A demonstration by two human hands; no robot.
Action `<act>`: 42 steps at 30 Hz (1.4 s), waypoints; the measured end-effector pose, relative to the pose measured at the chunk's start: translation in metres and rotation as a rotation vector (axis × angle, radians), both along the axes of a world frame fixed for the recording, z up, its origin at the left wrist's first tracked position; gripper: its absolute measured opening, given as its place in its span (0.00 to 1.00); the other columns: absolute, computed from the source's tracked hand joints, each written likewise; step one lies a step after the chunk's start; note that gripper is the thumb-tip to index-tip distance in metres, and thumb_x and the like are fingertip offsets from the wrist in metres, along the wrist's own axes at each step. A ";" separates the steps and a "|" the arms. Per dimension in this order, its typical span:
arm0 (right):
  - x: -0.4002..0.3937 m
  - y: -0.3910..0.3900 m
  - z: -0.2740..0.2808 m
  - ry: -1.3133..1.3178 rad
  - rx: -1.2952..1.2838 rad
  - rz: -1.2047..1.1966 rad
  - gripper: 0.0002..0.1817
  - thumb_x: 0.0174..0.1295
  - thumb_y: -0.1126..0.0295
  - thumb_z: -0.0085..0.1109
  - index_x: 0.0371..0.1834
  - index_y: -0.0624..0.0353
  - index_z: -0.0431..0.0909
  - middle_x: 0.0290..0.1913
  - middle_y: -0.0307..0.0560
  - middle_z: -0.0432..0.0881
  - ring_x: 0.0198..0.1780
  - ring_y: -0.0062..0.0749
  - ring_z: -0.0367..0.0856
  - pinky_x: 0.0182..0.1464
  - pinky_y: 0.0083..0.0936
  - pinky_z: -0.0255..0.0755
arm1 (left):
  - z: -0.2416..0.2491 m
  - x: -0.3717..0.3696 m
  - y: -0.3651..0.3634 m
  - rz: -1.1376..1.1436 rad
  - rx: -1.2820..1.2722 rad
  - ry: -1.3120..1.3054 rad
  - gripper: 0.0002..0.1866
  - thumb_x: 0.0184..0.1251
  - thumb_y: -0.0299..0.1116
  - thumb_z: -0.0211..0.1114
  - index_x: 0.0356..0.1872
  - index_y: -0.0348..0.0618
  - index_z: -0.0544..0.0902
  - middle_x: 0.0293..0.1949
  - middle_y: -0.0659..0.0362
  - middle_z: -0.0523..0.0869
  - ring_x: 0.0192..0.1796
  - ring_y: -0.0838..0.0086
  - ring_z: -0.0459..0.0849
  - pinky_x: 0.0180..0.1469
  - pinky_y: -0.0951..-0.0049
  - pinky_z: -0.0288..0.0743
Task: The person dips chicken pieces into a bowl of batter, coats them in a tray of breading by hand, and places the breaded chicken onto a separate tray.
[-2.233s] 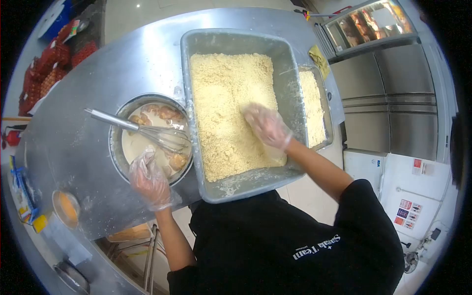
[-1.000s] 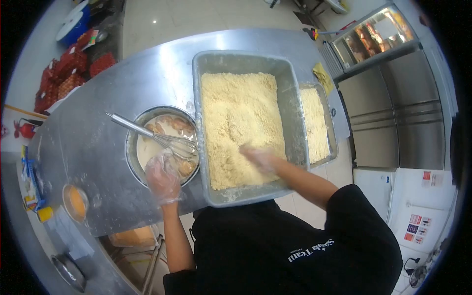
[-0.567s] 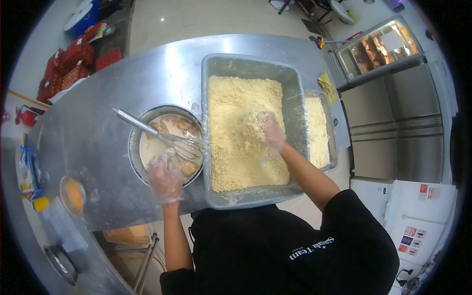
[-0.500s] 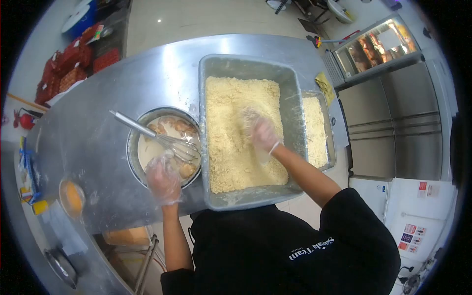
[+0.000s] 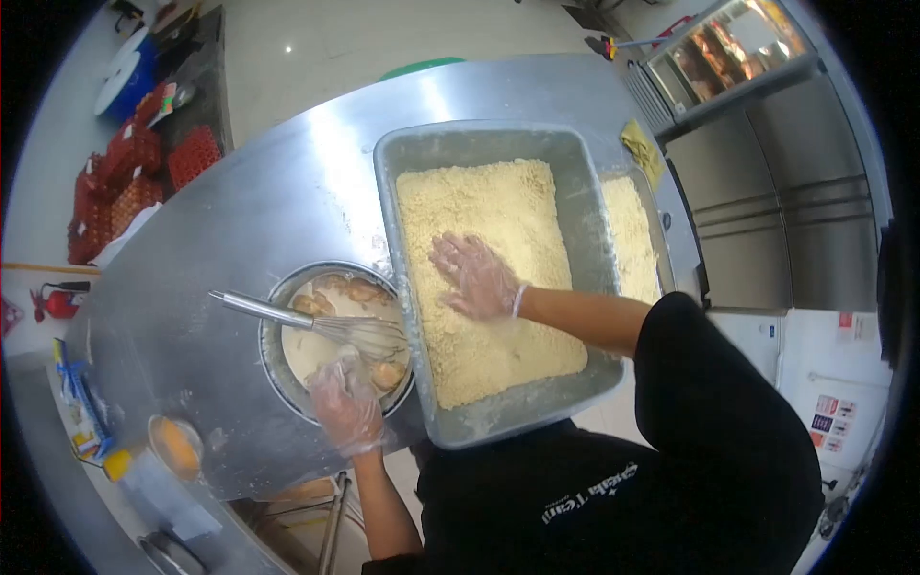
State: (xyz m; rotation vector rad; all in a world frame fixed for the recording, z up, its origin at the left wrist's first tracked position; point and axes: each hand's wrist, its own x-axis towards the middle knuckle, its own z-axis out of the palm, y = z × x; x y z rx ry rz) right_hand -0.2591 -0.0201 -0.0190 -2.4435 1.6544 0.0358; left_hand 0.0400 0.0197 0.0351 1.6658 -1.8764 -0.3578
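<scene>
My right hand [image 5: 476, 278], in a clear plastic glove, lies palm down with fingers spread on pale yellow breading flour [image 5: 508, 359]. The flour fills much of a deep grey tub [image 5: 599, 240]. My left hand [image 5: 347, 407], gloved too, is over the near side of a round metal bowl [image 5: 271, 355]. Its fingers are bent together at the milky batter [image 5: 299, 350]; whatever is between them is hidden. Battered meat pieces [image 5: 364, 292] sit in the batter, one of them [image 5: 387, 375] beside my left fingertips. A wire whisk [image 5: 359, 333] rests across the bowl, its handle over the left rim.
Right of the tub stands a tray of flour [image 5: 630, 235], with a yellow cloth [image 5: 640, 151] by its far end. On the steel table [image 5: 216, 264], a small bowl with orange contents [image 5: 176, 448] sits at left. Red crates [image 5: 129, 168] are stacked beyond the table.
My right hand has moved left across the flour and now lies flat, no longer blurred. My left hand stays at the bowl. The camera view has shifted, and a green edge shows beyond the table.
</scene>
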 end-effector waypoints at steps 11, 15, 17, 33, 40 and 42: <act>-0.015 -0.059 0.010 -0.092 0.002 0.082 0.19 0.74 0.54 0.46 0.45 0.57 0.80 0.45 0.52 0.80 0.50 0.47 0.78 0.56 0.47 0.68 | 0.000 -0.012 0.006 0.034 0.017 -0.026 0.07 0.59 0.21 0.61 0.38 0.36 0.84 0.33 0.48 0.84 0.40 0.54 0.83 0.46 0.57 0.75; -0.008 -0.050 0.012 -0.147 -0.073 0.006 0.23 0.75 0.52 0.44 0.59 0.57 0.77 0.58 0.55 0.78 0.62 0.48 0.75 0.67 0.47 0.64 | -0.002 -0.005 -0.005 0.025 -0.078 0.056 0.09 0.57 0.19 0.60 0.38 0.36 0.85 0.33 0.49 0.85 0.40 0.54 0.84 0.47 0.57 0.75; -0.003 -0.018 0.006 -0.137 -0.060 -0.065 0.28 0.76 0.49 0.39 0.69 0.56 0.70 0.69 0.55 0.70 0.72 0.48 0.65 0.75 0.47 0.54 | 0.000 -0.002 0.002 0.013 -0.066 0.049 0.10 0.56 0.19 0.61 0.39 0.36 0.85 0.34 0.48 0.85 0.41 0.53 0.84 0.48 0.57 0.76; -0.073 0.049 0.024 -0.729 0.346 -0.664 0.31 0.61 0.52 0.69 0.59 0.64 0.78 0.47 0.55 0.85 0.47 0.38 0.83 0.52 0.34 0.76 | -0.016 0.000 0.004 0.001 -0.015 -0.036 0.13 0.57 0.24 0.62 0.44 0.33 0.83 0.42 0.40 0.83 0.49 0.42 0.80 0.54 0.49 0.72; -0.080 0.065 0.120 -0.663 0.170 -0.582 0.26 0.56 0.52 0.75 0.45 0.65 0.83 0.37 0.52 0.86 0.40 0.33 0.82 0.46 0.34 0.74 | -0.003 -0.004 0.002 0.048 0.183 -0.024 0.20 0.54 0.23 0.62 0.51 0.30 0.82 0.50 0.38 0.83 0.55 0.42 0.80 0.61 0.50 0.72; -0.075 0.062 0.139 -0.696 0.230 -0.608 0.27 0.56 0.55 0.76 0.49 0.67 0.81 0.42 0.48 0.85 0.45 0.31 0.80 0.49 0.31 0.74 | -0.010 -0.002 0.003 0.024 0.051 -0.052 0.17 0.57 0.24 0.62 0.49 0.30 0.82 0.47 0.38 0.83 0.52 0.41 0.80 0.58 0.49 0.73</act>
